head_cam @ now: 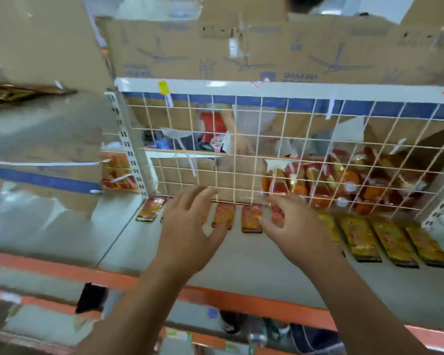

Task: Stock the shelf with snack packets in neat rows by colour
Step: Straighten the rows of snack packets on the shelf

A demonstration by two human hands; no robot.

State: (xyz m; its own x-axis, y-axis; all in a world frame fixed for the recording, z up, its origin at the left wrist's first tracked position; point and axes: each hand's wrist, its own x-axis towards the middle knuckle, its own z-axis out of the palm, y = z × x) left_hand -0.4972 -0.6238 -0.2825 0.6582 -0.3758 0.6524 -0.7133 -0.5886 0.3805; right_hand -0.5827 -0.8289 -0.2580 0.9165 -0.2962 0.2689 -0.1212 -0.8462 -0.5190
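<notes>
Nearest the viewer, past the orange front edge of the shelf, two bare forearms reach in over the grey deck. The left hand has its grip apart, fingers spread and holding nothing, over the row of red packets lying flat along the back of the shelf. It hides at least one of them, and whether it touches any cannot be told. The right hand is also spread with an empty grip. Its thumb is just beside one red packet, and its palm covers part of the next red one and of the first yellow one. To the right, the yellow packets lie side by side in their own row. Behind both rows stands a white wire grid. Beyond it on the right, clear bags hold red and orange snack packs, too blurred to read. Higher up, cardboard boxes printed with fan drawings sit on the top shelf, their contents hidden.
</notes>
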